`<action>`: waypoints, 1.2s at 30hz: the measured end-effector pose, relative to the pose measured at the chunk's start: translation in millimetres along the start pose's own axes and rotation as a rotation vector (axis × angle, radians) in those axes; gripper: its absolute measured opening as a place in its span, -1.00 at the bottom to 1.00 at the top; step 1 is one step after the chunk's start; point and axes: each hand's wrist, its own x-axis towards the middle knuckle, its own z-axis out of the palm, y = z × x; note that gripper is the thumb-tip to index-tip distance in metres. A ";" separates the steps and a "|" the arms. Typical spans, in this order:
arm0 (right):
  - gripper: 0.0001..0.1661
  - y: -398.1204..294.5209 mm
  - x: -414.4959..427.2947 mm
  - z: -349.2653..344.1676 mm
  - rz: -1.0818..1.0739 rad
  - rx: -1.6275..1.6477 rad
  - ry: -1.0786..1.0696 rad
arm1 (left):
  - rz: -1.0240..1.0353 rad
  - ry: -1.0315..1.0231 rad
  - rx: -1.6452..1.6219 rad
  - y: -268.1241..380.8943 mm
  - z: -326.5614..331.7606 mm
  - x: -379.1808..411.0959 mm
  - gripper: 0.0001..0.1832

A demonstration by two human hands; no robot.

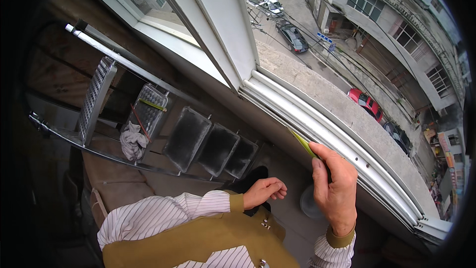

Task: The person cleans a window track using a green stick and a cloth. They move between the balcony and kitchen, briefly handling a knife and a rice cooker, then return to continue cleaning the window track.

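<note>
My right hand [335, 186] pinches a thin, pointed yellow-green tool [304, 144] between thumb and fingers. Its tip reaches the inner edge of the white sliding-window track [327, 149]; whether it touches the frame I cannot tell. The exact kind of tool is unclear, since the fingers cover its rear end. In front of my body, my left hand [264, 192] is loosely curled, with nothing visible in it. Beyond it to the left stands a metal stepladder. One of its treads [158, 95] carries a yellow-green stick [152, 105], a thin red stick [140, 122] and a crumpled pale cloth [132, 142].
White window sashes [208, 26] stand at upper left of the opening. A concrete ledge [297, 70] lies outside, high above a street with parked cars [292, 36]. A round translucent container [311, 201] sits on the floor below my right hand. A brown padded seat [111, 171] is beside the ladder.
</note>
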 end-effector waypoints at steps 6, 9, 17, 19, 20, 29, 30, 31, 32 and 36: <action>-0.71 -2.6 49.5 18.9 -0.163 -0.170 -0.112 | 0.068 0.023 -0.062 19.0 -19.0 17.9 -0.72; -0.73 -0.1 67.0 31.9 -0.184 -0.136 -0.145 | 0.068 0.041 -0.046 26.2 -29.9 23.4 -0.72; -0.72 -9.1 85.6 64.1 -0.144 -0.291 -0.290 | 0.136 0.156 -0.014 32.2 -37.1 21.5 -0.72; -0.70 -11.4 91.2 73.1 -0.159 -0.314 -0.269 | 0.147 0.166 -0.001 29.0 -36.4 21.8 -0.72; -0.68 -9.4 95.1 82.5 -0.175 -0.308 -0.242 | 0.155 0.165 -0.018 21.8 -38.0 25.4 -0.71; -0.80 -3.4 81.9 76.7 -0.146 -0.017 -0.120 | 0.230 0.242 -0.155 14.4 -25.5 31.3 -0.69; -0.79 -3.1 81.4 73.7 -0.144 -0.081 -0.129 | 0.230 0.223 -0.100 18.1 -23.3 31.1 -0.70; -0.79 -2.0 83.2 71.6 -0.131 -0.125 -0.163 | 0.224 0.210 -0.069 21.6 -21.4 30.0 -0.70; -0.79 -0.5 86.7 70.0 -0.117 -0.167 -0.197 | 0.217 0.195 -0.037 24.7 -19.7 28.8 -0.71; -0.77 -1.3 94.1 67.5 -0.113 -0.211 -0.271 | 0.203 0.201 -0.057 28.2 -25.3 26.4 -0.72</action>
